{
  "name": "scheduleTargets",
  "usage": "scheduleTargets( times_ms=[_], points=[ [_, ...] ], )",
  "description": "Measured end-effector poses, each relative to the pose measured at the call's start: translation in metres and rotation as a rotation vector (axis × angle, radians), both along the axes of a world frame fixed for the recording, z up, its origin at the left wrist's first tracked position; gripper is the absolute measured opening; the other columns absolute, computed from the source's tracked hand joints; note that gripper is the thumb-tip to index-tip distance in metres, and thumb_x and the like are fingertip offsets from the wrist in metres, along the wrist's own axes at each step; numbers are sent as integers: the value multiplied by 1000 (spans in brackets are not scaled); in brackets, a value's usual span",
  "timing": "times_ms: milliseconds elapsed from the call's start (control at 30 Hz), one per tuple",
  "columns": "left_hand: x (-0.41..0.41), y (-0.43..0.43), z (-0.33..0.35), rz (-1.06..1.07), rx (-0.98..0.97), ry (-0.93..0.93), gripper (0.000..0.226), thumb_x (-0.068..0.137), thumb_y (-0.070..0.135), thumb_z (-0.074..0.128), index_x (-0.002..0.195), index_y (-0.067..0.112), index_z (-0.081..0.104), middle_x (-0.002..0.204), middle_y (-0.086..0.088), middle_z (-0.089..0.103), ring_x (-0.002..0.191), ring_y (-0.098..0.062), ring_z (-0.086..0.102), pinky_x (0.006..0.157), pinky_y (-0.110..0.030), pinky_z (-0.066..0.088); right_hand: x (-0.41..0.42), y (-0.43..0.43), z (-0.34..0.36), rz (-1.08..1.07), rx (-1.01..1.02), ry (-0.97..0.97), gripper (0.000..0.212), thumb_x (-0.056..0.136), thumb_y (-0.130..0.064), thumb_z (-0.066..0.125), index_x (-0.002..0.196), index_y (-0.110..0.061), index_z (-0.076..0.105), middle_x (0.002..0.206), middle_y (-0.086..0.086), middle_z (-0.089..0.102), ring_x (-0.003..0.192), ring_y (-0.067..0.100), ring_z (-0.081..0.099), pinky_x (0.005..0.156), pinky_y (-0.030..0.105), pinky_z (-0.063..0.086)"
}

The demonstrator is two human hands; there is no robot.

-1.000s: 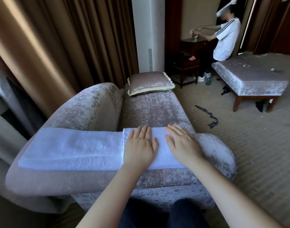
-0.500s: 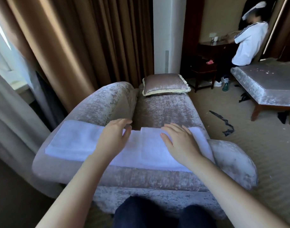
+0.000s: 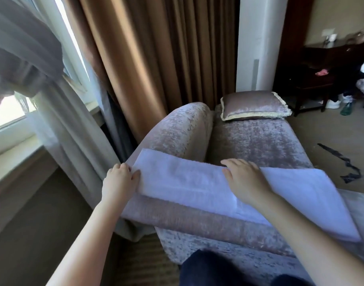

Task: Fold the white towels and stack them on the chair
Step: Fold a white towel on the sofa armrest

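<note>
Towel (image 3: 187, 182) first: your left hand (image 3: 120, 180) grips its left end, thumb on top and fingers curled at the edge. Your right hand (image 3: 245, 178) lies flat and relaxed on its middle, fingers spread. It stretches as a long folded strip across the near rolled end of the chair (image 3: 259, 145). A cushion (image 3: 253, 106) sits at the chair's far end, with a brown curtain (image 3: 146, 58) hanging behind on the left.
</note>
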State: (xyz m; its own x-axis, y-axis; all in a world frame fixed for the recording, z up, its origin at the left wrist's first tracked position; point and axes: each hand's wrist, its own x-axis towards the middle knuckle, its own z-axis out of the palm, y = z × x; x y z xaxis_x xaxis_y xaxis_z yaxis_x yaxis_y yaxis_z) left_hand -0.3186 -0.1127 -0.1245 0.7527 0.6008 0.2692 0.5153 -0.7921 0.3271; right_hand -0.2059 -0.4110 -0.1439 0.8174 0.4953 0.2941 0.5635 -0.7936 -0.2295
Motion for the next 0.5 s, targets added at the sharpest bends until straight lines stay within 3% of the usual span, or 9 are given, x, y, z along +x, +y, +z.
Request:
scheduleTargets(
  times_ms=[167, 300, 367, 500],
  points=[
    [3, 11, 2, -13, -97, 35, 33, 94, 38, 55, 91, 5, 56, 91, -8, 59, 84, -27, 54, 68, -35, 39, 0, -1, -3, -13, 13, 25, 38, 104, -29, 30, 138, -22, 46, 142, -9, 48, 131, 14, 41, 107, 29, 26],
    [5, 15, 18, -38, -245, 146, 41, 92, 36, 59, 63, 9, 49, 58, -2, 48, 57, -21, 46, 53, -32, 30, -4, -1, -5, -8, 28, -4, 35, 103, -28, 30, 131, -22, 51, 135, -9, 52, 126, 15, 44, 104, 29, 28],
    [2, 8, 36, -71, -283, 116, 40, 90, 32, 61, 62, 8, 47, 59, -4, 45, 57, -19, 41, 53, -31, 28, -5, -2, -3, 22, 116, 0, 34, 102, -23, 36, 131, -18, 53, 135, -6, 53, 126, 17, 44, 104, 30, 31],
    [-1, -26, 89, -246, -281, -40, 35, 82, 33, 68, 81, -2, 63, 71, -13, 61, 64, -19, 51, 57, -30, 38, -6, -14, 7, 121, 254, -38, 30, 97, -13, 51, 126, -13, 58, 131, -2, 54, 124, 20, 44, 102, 31, 34]
  ],
)
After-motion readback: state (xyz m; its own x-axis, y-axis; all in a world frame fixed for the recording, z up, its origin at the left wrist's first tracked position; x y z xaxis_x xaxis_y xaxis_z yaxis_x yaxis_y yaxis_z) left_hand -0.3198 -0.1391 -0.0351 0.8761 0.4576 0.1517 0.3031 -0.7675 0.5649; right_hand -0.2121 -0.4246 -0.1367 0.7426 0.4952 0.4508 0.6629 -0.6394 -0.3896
